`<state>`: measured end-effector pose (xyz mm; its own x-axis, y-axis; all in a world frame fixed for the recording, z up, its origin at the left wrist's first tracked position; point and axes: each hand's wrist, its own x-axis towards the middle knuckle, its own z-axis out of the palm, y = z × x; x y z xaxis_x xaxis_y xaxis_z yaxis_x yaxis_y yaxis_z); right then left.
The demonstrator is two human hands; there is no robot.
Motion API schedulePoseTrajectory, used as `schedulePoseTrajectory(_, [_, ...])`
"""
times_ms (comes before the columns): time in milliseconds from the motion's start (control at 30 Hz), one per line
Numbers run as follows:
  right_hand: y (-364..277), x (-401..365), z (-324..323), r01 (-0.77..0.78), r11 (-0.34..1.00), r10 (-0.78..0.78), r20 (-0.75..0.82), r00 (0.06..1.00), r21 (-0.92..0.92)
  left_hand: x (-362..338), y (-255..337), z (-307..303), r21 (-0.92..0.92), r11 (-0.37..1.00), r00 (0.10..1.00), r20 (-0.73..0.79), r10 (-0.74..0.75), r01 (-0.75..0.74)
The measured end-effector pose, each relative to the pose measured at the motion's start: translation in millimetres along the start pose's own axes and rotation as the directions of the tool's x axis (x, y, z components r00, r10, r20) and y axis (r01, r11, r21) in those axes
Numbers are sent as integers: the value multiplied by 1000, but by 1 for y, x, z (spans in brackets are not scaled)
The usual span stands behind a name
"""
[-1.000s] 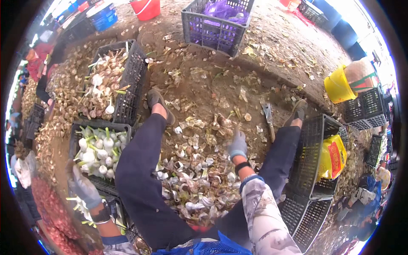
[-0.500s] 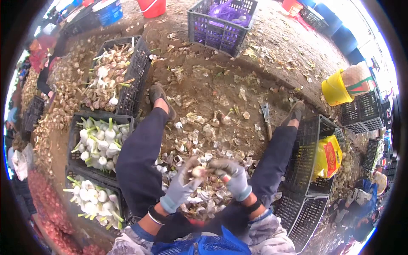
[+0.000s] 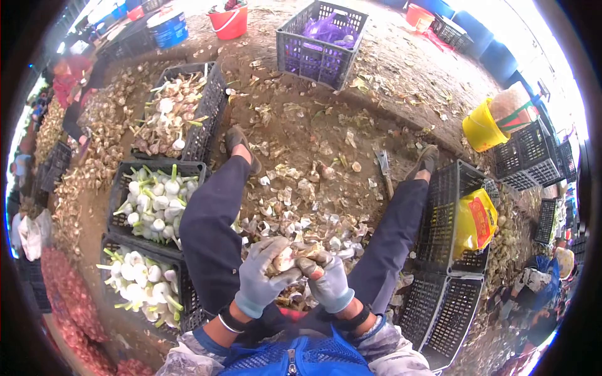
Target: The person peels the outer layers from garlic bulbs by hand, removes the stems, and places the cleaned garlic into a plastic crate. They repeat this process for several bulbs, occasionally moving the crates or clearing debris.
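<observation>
Garlic bulb gripped between two gloved hands

Low over the lap, the gloved left hand (image 3: 262, 279) wraps its fingers round a garlic bulb (image 3: 284, 258). The gloved right hand (image 3: 329, 285) meets it from the other side, thumb and fingers pinching the bulb's brownish, papery part; the detail is soft there, so whether that is the root or the stem end is hard to say.

Pale loose skins (image 3: 320, 229) litter the ground (image 3: 295, 138) between the legs, and a bladed tool (image 3: 384, 170) lies near the right foot. Beside the left leg, two black crates (image 3: 147, 237) hold white garlic (image 3: 157, 203) with short green stems. Farther out, a third crate (image 3: 210, 116) is heaped with browner garlic (image 3: 169, 113).

Beside the right leg, a yellow bag (image 3: 475, 222) sits in an upright crate (image 3: 439, 219). Beyond it, a yellow bucket (image 3: 486, 128) leans. Ahead, purple netting (image 3: 328, 31) fills part of another crate (image 3: 307, 59), near a red bucket (image 3: 229, 24).
</observation>
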<state>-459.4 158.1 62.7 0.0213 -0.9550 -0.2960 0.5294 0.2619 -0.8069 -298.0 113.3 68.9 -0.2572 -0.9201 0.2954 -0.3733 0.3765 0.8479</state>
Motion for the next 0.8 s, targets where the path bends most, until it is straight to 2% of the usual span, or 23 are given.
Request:
schedulePoseTrajectory(100, [-6,-4,4,84,981,-88,-14,996,-177,-5,1,-6,-129,985,992,68,-108,116])
schedulePoseTrajectory(233, [-1,-8,6,238,910,-247,16,969,-341,-12,9,-7,-19,999,999,-22,46,-47])
schedulePoseTrajectory(267, [-1,-9,6,204,917,-215,6,977,-344,-12,11,-7,23,996,995,-42,90,-89])
schedulePoseTrajectory(367, [-15,-14,18,60,989,-67,-46,997,-133,-13,17,-8,97,982,985,-47,167,-161])
schedulePoseTrajectory(467, [-4,-16,12,99,961,-120,-69,990,-260,-16,19,-9,125,973,979,-36,201,-195])
schedulePoseTrajectory(533, [-8,-19,13,188,863,-230,-33,973,-469,-19,20,-8,127,969,975,-43,220,-213])
schedulePoseTrajectory(600, [-11,-20,12,303,692,-368,41,929,-656,-22,20,-7,121,966,970,-62,236,-227])
schedulePoseTrajectory(667, [-9,-18,7,423,437,-513,167,842,-794,-21,19,-9,-149,988,998,48,42,-34])
schedulePoseTrajectory(700, [-4,-15,4,453,407,-567,170,806,-793,-21,19,-10,-272,959,992,120,-45,76])
schedulePoseTrajectory(733, [4,-12,1,481,376,-619,171,767,-792,-24,20,-13,-523,788,942,258,-217,325])
schedulePoseTrajectory(767, [8,-11,0,506,343,-668,173,723,-791,-26,22,-17,-680,499,843,431,-322,538])
schedulePoseTrajectory(800, [10,-13,2,517,421,-662,137,737,-745,-27,22,-20,-718,137,713,611,-345,682])
